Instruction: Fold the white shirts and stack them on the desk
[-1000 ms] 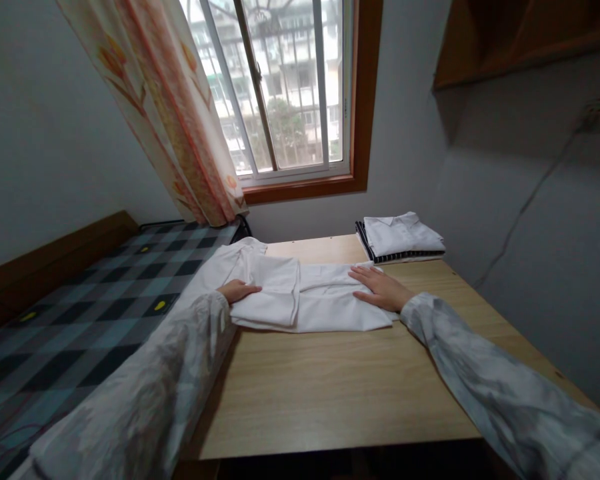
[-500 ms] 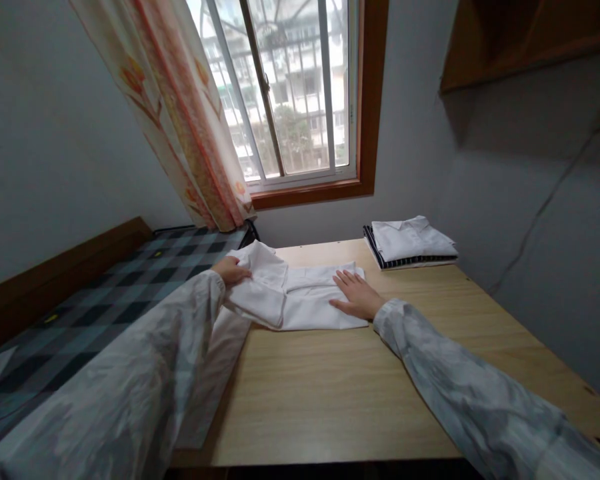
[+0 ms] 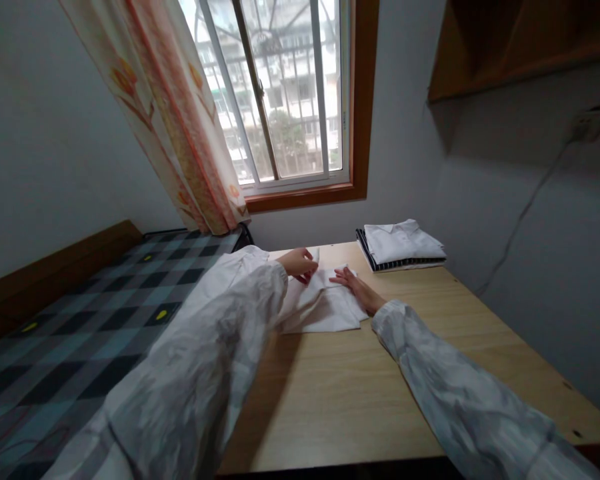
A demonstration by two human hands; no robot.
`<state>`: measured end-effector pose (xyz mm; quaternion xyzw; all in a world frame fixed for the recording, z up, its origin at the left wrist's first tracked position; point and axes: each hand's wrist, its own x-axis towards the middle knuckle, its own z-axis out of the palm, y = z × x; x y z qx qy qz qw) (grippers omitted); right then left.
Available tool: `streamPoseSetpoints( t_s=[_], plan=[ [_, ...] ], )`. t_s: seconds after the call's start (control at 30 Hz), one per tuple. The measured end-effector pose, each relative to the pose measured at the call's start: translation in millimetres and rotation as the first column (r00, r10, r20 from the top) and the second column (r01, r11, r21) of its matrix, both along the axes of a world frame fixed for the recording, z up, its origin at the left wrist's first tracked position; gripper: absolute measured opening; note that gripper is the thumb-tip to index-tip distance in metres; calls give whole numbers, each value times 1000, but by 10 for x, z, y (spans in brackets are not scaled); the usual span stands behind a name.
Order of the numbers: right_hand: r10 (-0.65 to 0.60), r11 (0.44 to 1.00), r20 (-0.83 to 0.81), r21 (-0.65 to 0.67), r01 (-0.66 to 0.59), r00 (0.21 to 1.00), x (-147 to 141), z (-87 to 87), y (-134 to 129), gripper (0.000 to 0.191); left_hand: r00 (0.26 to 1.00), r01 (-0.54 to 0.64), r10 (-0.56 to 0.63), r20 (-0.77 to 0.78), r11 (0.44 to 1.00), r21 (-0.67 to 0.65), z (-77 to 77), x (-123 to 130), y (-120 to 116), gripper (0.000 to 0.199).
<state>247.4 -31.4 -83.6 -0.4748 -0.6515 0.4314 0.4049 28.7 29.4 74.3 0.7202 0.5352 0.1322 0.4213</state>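
Wooden table [image 3: 330,400]: center to lower right. Checked bed cover [image 3: 95,333]: left side. Curtain [image 3: 175,113]: upper left, beside window [image 3: 290,100], top center. Wooden shelf [image 3: 520,47]: upper right. White garment [image 3: 330,315]: center of frame, on table, extending left behind the left sleeve; one part raised. Folded stack [image 3: 405,243]: right of center, near table's far edge, white shirt over black striped cloth. Right hand [image 3: 357,290]: open, fingers apart, on garment's right part. Left hand [image 3: 301,264]: mostly closed, fingers pinching raised cloth of garment.
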Motion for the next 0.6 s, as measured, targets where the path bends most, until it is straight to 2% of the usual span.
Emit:
streamPoseSetpoints(
  t_s=[0.1,0.17,0.23,0.3,0.4,0.5,0.6],
  plan=[
    [-3,1000,-54,-27,2,999,-22,6,21,102,994,87,-91,63,995,53,-261,41,-154,64],
    [-26,1000,-60,16,27,998,-31,-11,48,93,978,163,-185,91,964,211,-391,-96,-277,59],
    [-52,996,-52,64,55,997,-36,-33,69,85,970,189,-233,66,901,391,-496,-329,-417,57],
    [-58,995,-59,83,62,997,-39,-49,72,80,975,178,-220,22,838,516,-588,-589,-575,58],
    [-42,994,-75,102,49,996,-39,-63,51,69,963,265,-231,-141,706,657,-702,-866,-831,74],
    [-45,990,-53,130,52,998,-30,-69,24,60,938,346,-221,-267,596,725,-781,-891,-1050,85],
    [-38,984,-5,172,38,999,-12,-71,10,55,932,358,-167,-320,546,758,-842,-738,-1163,69]
  ],
)
